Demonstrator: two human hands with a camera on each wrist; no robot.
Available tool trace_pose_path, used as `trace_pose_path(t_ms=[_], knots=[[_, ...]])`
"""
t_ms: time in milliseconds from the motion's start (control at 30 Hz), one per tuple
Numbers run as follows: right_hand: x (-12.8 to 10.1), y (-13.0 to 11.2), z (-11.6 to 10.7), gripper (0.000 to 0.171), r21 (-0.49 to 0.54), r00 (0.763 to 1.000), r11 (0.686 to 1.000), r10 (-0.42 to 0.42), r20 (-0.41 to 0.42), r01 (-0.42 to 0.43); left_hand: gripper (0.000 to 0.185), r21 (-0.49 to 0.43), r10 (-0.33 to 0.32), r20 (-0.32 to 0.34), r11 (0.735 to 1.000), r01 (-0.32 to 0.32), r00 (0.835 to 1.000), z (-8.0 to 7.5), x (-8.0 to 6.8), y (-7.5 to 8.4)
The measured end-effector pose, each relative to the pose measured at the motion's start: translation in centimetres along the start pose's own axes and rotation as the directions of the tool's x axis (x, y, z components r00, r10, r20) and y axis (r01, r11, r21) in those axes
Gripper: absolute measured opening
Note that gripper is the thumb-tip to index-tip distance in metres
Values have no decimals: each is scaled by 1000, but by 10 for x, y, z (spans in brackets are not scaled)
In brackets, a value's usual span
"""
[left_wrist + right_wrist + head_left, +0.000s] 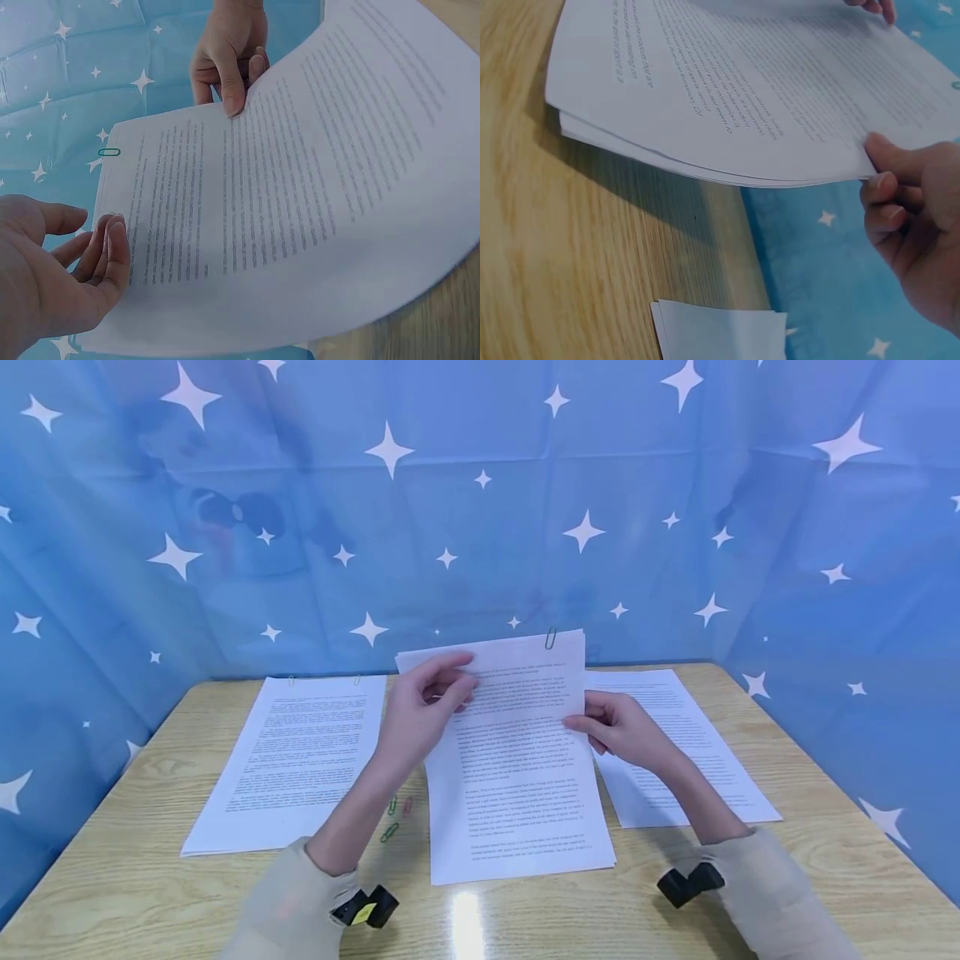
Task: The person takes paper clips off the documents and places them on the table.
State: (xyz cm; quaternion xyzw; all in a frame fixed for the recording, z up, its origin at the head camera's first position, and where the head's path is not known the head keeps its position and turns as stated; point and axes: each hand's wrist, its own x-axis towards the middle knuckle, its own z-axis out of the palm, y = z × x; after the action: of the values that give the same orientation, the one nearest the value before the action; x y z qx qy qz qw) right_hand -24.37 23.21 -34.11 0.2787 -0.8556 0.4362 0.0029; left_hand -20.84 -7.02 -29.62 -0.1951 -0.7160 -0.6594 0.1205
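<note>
one green paper clip (551, 638) already sits on the far edge of the middle paper stack (517, 777) — its far left corner is still bare. the right hand (618, 731) pinches the stack's right edge, lifting it off the worktop (112, 877); the left hand (420, 714) lies loose-fingered against the left edge, holding nothing. spare clips (393, 818) wait beside the left forearm.

Printed text on all sheets, none legible.

Centre stack (517, 760): paragraphs of small black type, too fine to read in the head view; blurred and skewed in both wrist views.

Left stack (296, 760): dense type, unreadable.

Right stack (690, 752): same, partly covered by a hand.

Backdrop (480, 510): white star pattern only, no lettering.

No brands, numbers or signs made out.
</note>
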Motion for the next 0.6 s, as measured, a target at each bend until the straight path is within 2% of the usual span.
trace_pose_path(t_ms=[200, 600], knots=[[0, -1, 0, 19, -4, 1000, 1000, -25, 8, 25, 35, -11, 20, 23, 1000, -20, 1000, 9, 3, 4], [0, -4, 2, 21, -20, 999, 999, -44, -5, 44, 36, -100, 33, 36, 995, -29, 999, 28, 9, 11]])
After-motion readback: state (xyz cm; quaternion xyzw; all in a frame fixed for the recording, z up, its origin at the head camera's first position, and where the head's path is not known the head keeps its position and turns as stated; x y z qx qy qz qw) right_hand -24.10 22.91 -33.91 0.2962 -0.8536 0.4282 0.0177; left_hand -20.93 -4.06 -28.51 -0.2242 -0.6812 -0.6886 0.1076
